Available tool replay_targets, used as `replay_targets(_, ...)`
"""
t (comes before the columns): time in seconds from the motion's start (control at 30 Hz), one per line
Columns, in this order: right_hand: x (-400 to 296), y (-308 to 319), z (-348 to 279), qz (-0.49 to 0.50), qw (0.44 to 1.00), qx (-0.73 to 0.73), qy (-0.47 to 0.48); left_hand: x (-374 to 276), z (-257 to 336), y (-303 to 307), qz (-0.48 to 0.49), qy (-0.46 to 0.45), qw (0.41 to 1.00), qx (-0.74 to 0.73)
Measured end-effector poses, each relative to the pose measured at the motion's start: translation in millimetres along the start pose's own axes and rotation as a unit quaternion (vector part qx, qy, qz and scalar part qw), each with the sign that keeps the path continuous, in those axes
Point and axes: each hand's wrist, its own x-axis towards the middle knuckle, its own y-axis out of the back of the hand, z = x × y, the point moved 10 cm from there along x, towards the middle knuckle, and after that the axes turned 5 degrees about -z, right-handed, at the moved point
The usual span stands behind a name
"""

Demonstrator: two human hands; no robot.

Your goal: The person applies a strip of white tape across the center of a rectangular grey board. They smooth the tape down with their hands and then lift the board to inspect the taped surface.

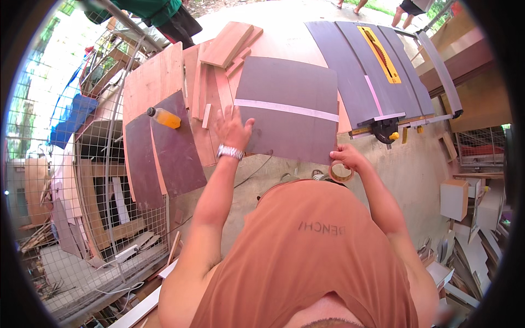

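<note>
In front of me a dark grey-brown flat panel (289, 137) lies over wooden boards, its near edge jutting out towards me. A pale strip (287, 110), which looks like tape, crosses it from side to side. My left hand (233, 130) is at the panel's left edge near the strip's end, with fingers spread and nothing held. At the near right corner, my right hand (348, 157) grips a roll of adhesive tape (341, 172). The thumb of that hand is by the panel's corner; whether it presses on it I cannot tell.
A table saw (348, 61) with an exposed saw blade (379, 53) stands to the right. Wood offcuts (227, 43) are stacked behind the panel. On the left, a bottle of orange liquid (166, 118) lies on a dark sheet (178, 156). Wire mesh (108, 164) borders the left side.
</note>
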Motion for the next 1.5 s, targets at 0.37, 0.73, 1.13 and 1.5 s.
replay_targets(0.37,4,3,6,0.030,0.999,0.028,0.011,4,116,-67,-0.141,-0.067,0.985,0.070)
replay_targets(0.73,-2,2,2,0.034,0.999,0.029,-0.005,-10,180,-81,-0.151,-0.212,0.965,0.036)
replay_targets(1.13,-20,-7,14,0.059,0.998,0.002,-0.008,-3,-39,-34,-0.087,0.122,0.988,-0.037)
replay_targets(1.5,-25,41,22,0.120,0.983,0.129,0.050,-54,-18,-46,-0.141,0.119,0.981,-0.059)
